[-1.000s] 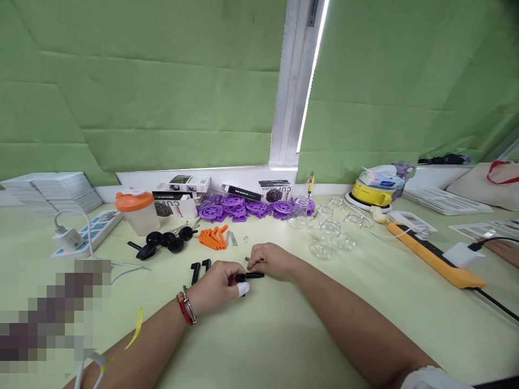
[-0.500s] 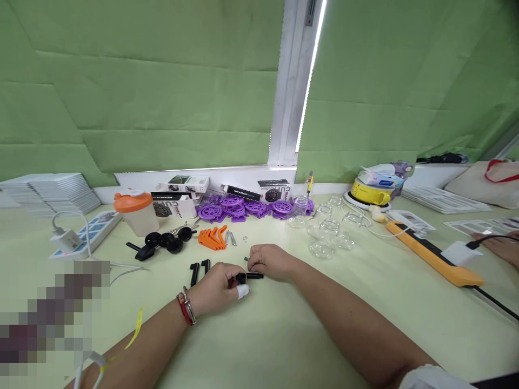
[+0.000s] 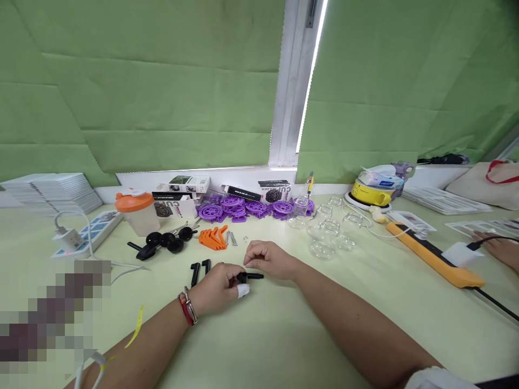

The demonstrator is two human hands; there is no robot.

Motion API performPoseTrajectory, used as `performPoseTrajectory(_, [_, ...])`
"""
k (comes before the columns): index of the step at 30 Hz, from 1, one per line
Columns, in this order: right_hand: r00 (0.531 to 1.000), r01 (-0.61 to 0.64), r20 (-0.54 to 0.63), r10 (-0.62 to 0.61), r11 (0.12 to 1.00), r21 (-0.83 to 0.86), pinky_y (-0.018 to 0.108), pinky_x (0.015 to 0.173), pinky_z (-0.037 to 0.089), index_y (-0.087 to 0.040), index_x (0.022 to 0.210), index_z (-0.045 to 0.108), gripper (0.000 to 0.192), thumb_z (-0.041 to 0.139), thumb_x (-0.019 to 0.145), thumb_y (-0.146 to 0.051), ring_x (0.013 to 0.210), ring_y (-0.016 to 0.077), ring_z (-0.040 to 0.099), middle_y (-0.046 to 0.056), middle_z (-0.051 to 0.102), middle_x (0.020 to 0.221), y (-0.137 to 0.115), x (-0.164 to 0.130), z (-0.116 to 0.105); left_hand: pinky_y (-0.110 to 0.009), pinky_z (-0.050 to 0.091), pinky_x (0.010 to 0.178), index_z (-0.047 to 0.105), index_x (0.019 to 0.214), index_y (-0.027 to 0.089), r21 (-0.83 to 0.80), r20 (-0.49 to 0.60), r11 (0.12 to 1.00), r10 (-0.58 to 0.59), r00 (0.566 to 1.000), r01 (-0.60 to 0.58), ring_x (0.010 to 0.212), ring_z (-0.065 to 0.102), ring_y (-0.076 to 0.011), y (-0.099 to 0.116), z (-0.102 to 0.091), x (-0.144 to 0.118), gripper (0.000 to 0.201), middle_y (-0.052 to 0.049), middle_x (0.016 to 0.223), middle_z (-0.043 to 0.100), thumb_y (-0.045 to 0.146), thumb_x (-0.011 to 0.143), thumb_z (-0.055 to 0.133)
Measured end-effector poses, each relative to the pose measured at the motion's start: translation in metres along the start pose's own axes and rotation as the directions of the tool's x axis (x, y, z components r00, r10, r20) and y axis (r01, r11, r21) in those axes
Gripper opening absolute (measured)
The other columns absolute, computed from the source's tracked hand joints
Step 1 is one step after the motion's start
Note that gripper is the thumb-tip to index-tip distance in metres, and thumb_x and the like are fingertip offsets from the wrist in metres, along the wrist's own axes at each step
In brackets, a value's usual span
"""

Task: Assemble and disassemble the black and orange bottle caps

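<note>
My left hand (image 3: 223, 286), with white tape round its thumb, is closed on a black plastic handle (image 3: 254, 276). The handle's thin end points right, and my fingers cover the rest. Just above that end is my right hand (image 3: 265, 258), its fingertips pinched together close to the table; what they hold, if anything, is too small to make out. Two black L-shaped handles (image 3: 195, 274) lie left of my left hand. Beyond my hands are orange angled pieces (image 3: 212, 238), metal screws (image 3: 231, 238) and tiny metal bits (image 3: 245, 239).
Black round-ended parts (image 3: 175, 244) lie at left, near a shaker bottle (image 3: 138, 213) and a power strip (image 3: 95, 232). Purple plastic pieces (image 3: 255, 209) and boxes line the back. Glass vessels (image 3: 323, 247) stand right, before an orange-black bar (image 3: 436, 256). Another person's hand (image 3: 498, 246) is far right.
My right hand has lifted slightly up and away from the handle, and the small metal bit seen by its fingertips no longer shows. My left hand keeps its hold.
</note>
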State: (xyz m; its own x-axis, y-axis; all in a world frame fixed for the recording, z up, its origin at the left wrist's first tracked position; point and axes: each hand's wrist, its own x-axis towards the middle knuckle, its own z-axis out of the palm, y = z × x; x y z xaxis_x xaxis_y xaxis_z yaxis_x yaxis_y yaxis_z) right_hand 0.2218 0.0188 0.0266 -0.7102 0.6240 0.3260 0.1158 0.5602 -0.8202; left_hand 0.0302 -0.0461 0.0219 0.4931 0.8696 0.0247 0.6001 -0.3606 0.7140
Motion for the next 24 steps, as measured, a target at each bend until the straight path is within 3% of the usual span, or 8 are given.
performPoseTrajectory(5, [0.999,0.004,0.041,-0.010,0.992,0.125,0.026,0.073,0.045,-0.018,0.081,0.071,0.008,0.065,0.079,-0.023,0.074,0.0125,0.055,0.002,0.056,0.080,-0.0067,-0.0013,0.0031,-0.021,0.030,0.053,0.051,0.070,0.016,-0.010,-0.012,1.000,-0.019,1.000,0.019,0.057,0.036,-0.0087,-0.0028,0.0009,-0.0012,0.018,0.005,0.063,0.043,0.031,0.079,0.055])
performPoseTrajectory(18, [0.996,-0.020,0.093,0.003,0.984,0.180,0.025,0.069,0.043,-0.019,0.084,0.074,0.015,0.068,0.077,-0.031,0.070,0.0111,0.053,0.001,0.055,0.080,-0.0064,-0.0037,0.0027,-0.021,0.031,0.052,0.055,0.074,0.015,-0.031,0.000,1.000,-0.001,1.000,0.001,0.057,0.035,-0.0088,0.0000,0.0020,-0.0012,0.017,0.005,0.062,0.043,0.032,0.078,0.054])
performPoseTrajectory(24, [0.994,-0.040,0.105,0.021,0.983,0.181,0.025,0.070,0.044,-0.019,0.082,0.074,0.011,0.068,0.077,-0.026,0.071,0.0113,0.054,0.001,0.055,0.079,-0.0095,-0.0025,0.0015,-0.021,0.031,0.052,0.050,0.068,0.016,-0.017,-0.009,1.000,-0.005,1.000,0.005,0.056,0.035,-0.0090,0.0009,0.0017,-0.0015,0.020,0.004,0.061,0.042,0.033,0.078,0.055])
